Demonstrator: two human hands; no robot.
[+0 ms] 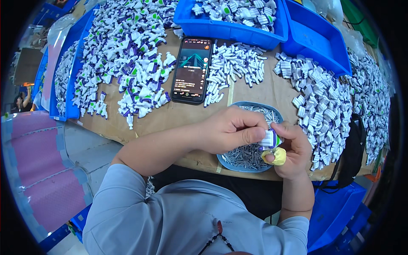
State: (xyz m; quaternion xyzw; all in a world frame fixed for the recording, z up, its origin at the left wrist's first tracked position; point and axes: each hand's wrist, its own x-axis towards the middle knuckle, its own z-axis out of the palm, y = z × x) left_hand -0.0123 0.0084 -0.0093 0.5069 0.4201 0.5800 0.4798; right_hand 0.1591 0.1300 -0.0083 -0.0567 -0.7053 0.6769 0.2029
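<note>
My left hand (233,129) and my right hand (295,148) meet above a blue-grey bowl (244,168). Between their fingertips is a small plastic toy body part (270,139), white with purple and green; both hands are closed on it. A yellow wrap (277,156) covers one fingertip of the right hand. Thin metal pins or screws (242,158) fill the bowl under my hands. My fingers hide part of the toy piece, and whether a pin is also pinched there cannot be made out.
Behind the bowl lie a lit phone (190,72) and a pile of small white tube-shaped pieces (238,63). White, purple and green toy parts (123,55) heap at left, white blocky pieces (325,114) at right. Blue bins (238,30) stand at the back. A black strap bag (352,148) hangs at right.
</note>
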